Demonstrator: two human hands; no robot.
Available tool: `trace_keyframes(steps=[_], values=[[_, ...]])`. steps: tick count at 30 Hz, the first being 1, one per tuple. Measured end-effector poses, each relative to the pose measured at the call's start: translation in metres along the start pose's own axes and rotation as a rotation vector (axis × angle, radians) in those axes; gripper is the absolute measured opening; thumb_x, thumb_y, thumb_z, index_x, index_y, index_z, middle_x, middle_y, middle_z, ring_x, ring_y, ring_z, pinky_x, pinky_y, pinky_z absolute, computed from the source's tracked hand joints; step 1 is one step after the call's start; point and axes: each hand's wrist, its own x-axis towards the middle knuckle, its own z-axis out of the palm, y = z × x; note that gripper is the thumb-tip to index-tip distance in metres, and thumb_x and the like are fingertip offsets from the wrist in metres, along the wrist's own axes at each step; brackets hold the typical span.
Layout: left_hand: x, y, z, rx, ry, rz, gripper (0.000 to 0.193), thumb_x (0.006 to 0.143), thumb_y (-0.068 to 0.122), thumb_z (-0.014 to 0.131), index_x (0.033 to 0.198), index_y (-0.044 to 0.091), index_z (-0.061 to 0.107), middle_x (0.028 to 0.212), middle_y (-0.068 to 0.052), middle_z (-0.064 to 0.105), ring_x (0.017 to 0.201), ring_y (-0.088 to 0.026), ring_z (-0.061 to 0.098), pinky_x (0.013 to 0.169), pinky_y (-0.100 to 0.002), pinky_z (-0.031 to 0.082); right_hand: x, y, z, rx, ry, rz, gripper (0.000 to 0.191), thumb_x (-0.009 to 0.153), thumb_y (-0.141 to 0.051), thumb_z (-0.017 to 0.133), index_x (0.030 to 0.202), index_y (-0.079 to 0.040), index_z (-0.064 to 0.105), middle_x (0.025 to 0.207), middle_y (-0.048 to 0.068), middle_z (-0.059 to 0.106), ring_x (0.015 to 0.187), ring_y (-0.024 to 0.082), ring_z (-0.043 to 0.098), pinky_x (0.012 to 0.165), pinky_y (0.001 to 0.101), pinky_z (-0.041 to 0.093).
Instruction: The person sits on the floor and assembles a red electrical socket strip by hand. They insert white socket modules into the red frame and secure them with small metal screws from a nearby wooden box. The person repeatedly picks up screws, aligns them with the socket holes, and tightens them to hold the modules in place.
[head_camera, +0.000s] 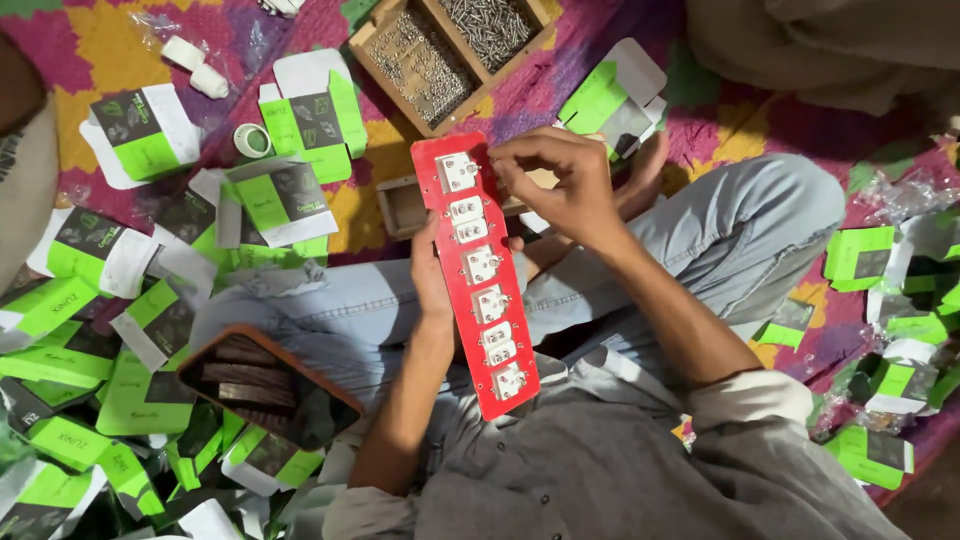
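We note a long, smooth red panel (478, 275) with white sockets, over the lap; left hand (432, 275) grips its edge, right hand (560, 185) fingers pinch narrowly at its top. Flat green-and-white cartons (300, 125) litter the patterned cloth (90, 50).

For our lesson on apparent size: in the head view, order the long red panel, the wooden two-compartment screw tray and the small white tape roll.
1. Long red panel, though it is nearest the camera.
2. Wooden two-compartment screw tray, partly cropped.
3. Small white tape roll.

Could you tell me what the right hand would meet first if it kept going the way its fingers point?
The right hand points left at the red panel's top end, so it would probably meet the topmost white socket first; its fingertips look almost on it already.
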Motion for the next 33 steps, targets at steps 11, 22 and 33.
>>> trace_keyframes(steps=[11, 22, 33], values=[[-0.002, 0.007, 0.007, 0.027, 0.001, -0.044, 0.064, 0.102, 0.050, 0.042, 0.132, -0.004, 0.057, 0.106, -0.018, 0.071, 0.085, -0.037, 0.073, 0.074, -0.046, 0.060, 0.005, 0.001, 0.008, -0.125, -0.051, -0.067, 0.013, 0.100, -0.003, 0.074, 0.113, 0.001, 0.074, 0.104, 0.010, 0.071, 0.090, 0.018, 0.068, 0.077, 0.0299, 0.052], [-0.004, 0.005, 0.012, -0.018, -0.002, -0.043, 0.062, 0.104, 0.050, 0.042, 0.135, -0.003, 0.055, 0.110, -0.017, 0.068, 0.089, -0.030, 0.070, 0.082, -0.047, 0.058, 0.002, 0.003, 0.012, -0.119, -0.017, -0.059, 0.013, 0.098, -0.002, 0.076, 0.111, -0.001, 0.074, 0.103, 0.010, 0.069, 0.090, 0.017, 0.066, 0.078, 0.0285, 0.053], [-0.005, 0.005, 0.014, -0.020, -0.027, -0.059, 0.062, 0.103, 0.051, 0.042, 0.136, -0.001, 0.054, 0.111, -0.016, 0.067, 0.089, -0.029, 0.069, 0.081, -0.046, 0.057, 0.000, 0.002, 0.014, -0.131, 0.012, -0.074, 0.013, 0.097, -0.001, 0.076, 0.110, -0.001, 0.075, 0.103, 0.010, 0.068, 0.090, 0.017, 0.065, 0.077, 0.0292, 0.053]])
